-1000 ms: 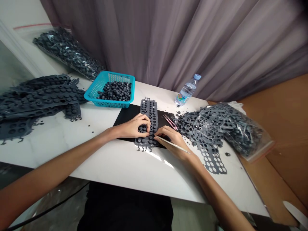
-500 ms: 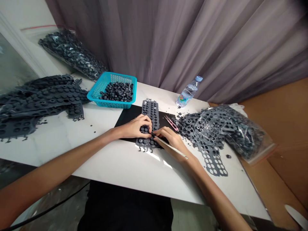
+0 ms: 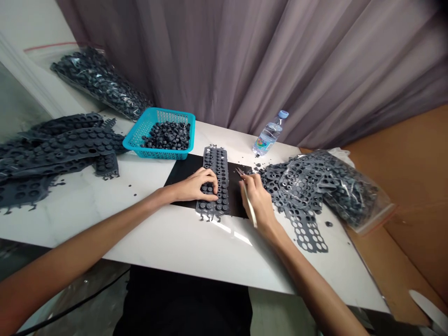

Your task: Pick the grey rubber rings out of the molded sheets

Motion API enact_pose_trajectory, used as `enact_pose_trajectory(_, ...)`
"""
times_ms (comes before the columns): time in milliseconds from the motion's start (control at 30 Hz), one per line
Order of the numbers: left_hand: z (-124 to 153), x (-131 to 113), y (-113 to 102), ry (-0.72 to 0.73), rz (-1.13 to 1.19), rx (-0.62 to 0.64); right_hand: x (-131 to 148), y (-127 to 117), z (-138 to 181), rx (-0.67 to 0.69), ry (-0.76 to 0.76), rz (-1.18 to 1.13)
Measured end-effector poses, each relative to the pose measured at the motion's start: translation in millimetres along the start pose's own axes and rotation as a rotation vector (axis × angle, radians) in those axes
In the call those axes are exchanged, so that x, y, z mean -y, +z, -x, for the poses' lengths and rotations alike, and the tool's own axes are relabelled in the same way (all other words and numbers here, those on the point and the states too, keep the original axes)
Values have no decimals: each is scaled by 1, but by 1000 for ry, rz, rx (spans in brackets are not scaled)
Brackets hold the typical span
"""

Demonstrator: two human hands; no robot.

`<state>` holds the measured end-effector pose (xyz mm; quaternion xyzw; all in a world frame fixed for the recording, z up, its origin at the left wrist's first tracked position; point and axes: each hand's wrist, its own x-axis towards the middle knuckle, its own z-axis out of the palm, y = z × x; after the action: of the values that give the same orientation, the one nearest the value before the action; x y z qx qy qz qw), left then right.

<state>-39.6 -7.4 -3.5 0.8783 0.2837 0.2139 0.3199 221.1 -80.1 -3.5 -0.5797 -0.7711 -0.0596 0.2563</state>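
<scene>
A dark grey moulded rubber sheet [image 3: 221,172] with rows of round knobs lies lengthwise on a black mat [image 3: 182,173]. My left hand [image 3: 198,185] is on the sheet's left side, its fingers curled and thumb pressed near the lower rows, holding it down. To the right of the sheet, over the mat, my right hand [image 3: 258,200] is closed around a slim white stick-like tool [image 3: 251,209], which slants back toward the wrist. Just beyond its fingers show the tips of the small snips [image 3: 239,171]; their pink handles are hidden behind the hand.
A turquoise basket [image 3: 159,154] with loose grey rubber pieces stands back left, a filled bag [image 3: 101,84] behind it. More knobbed sheets [image 3: 66,144] pile at left. A water bottle [image 3: 269,135], punched-out sheets [image 3: 297,186] and another bag [image 3: 353,196] are at right.
My right hand has moved right, off the sheet and over beside the snips, and the white tool now points more steeply. My left hand stays on the sheet. The view has shifted slightly.
</scene>
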Motion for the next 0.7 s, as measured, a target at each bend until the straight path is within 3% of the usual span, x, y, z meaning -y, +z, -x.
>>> enact_pose_trajectory(200, 1, -3, -2, 8, -10, 7, -29, -19, -1, 58, 62, -119)
enact_pose_trajectory(467, 3, -5, -3, 10, -36, 38, 8, -37, -1, 456, -91, -620)
enact_pose_trajectory(700, 5, -12, -6, 1, -67, 80, 13, -41, 1, 499, -152, -627)
